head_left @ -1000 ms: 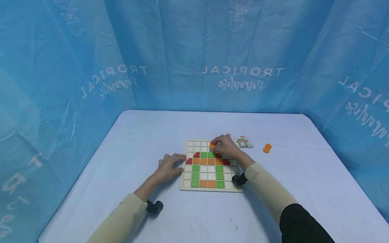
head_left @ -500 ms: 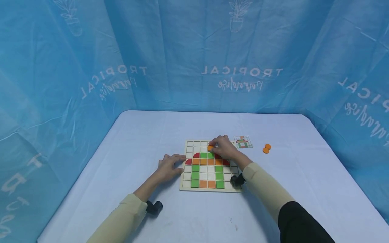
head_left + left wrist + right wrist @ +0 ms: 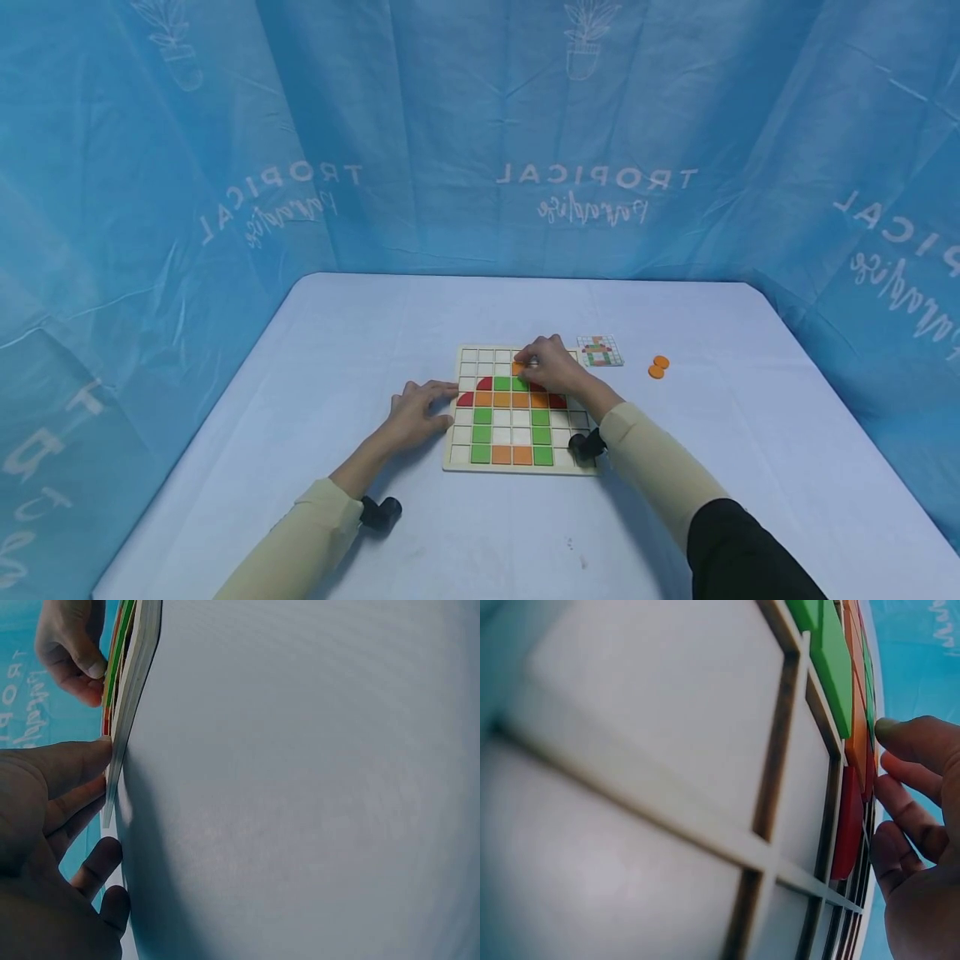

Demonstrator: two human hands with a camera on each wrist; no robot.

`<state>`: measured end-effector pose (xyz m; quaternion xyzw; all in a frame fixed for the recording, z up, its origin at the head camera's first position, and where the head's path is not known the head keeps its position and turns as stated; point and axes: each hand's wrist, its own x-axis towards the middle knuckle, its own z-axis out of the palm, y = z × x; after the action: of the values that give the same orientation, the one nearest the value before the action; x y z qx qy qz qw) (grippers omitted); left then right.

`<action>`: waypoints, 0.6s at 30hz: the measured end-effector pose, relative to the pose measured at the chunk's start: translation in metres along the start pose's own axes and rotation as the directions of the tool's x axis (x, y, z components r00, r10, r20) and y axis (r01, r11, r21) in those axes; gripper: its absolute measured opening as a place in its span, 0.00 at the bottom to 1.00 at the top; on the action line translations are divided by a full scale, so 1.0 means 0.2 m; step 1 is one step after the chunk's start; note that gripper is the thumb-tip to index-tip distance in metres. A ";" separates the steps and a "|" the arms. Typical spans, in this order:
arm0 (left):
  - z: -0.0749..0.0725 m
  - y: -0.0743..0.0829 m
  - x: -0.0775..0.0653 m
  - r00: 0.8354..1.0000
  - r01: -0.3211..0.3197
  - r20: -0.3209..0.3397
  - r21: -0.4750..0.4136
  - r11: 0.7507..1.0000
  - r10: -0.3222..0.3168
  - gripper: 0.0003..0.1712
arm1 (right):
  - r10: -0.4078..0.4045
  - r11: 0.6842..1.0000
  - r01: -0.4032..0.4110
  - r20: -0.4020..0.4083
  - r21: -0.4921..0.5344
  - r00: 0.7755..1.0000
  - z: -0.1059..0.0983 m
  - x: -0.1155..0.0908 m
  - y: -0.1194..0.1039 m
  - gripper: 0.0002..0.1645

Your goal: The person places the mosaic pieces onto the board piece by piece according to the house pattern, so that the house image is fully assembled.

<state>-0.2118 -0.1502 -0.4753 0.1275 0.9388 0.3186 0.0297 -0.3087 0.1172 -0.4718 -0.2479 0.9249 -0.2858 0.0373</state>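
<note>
A wooden grid board (image 3: 502, 468) lies on the table, with green, orange and red tiles set in its cells. At its far side my right hand (image 3: 551, 367) pinches a small orange tile (image 3: 517, 368) between thumb and fingers, right over a cell behind the green row. The right wrist view shows that hand (image 3: 922, 795) beyond a red rounded tile (image 3: 847, 823); the orange tile it holds is hidden there. My left hand (image 3: 416, 412) rests with extended fingers against the board's left edge, thumb touching the rim (image 3: 133, 682) in the left wrist view.
A small printed card (image 3: 601, 351) with a coloured grid pattern lies just past the board's far right corner. Farther right are several round orange pieces (image 3: 657, 372). A blue printed curtain (image 3: 480, 217) surrounds the white table (image 3: 390, 317) on its far side and both flanks.
My right hand has shifted slightly left and nearer, bringing the orange tile down toward a cell just behind the green row. The left hand has stayed at the board's edge.
</note>
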 end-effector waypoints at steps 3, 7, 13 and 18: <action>0.00 0.00 0.00 1.000 -0.002 0.001 -0.001 1.000 0.002 0.26 | -0.008 1.000 0.008 -0.002 -0.004 1.000 0.00 0.00 0.00 0.16; 0.00 0.00 0.00 1.000 -0.009 0.001 0.004 1.000 0.009 0.26 | 0.008 1.000 -0.008 -0.021 -0.004 1.000 -0.01 -0.01 0.00 0.17; 0.00 0.00 0.00 1.000 -0.009 0.005 0.015 1.000 0.009 0.26 | 0.042 0.999 -0.040 -0.063 0.026 0.997 -0.07 -0.08 0.05 0.19; -0.01 0.01 -0.01 1.000 -0.015 0.007 0.015 1.000 0.015 0.26 | 0.144 0.989 -0.139 -0.125 0.044 0.982 -0.19 -0.17 0.15 0.20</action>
<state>-0.2104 -0.1510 -0.4725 0.1359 0.9401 0.3113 0.0296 -0.3004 0.1742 -0.4598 -0.1620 0.9355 -0.3140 0.0023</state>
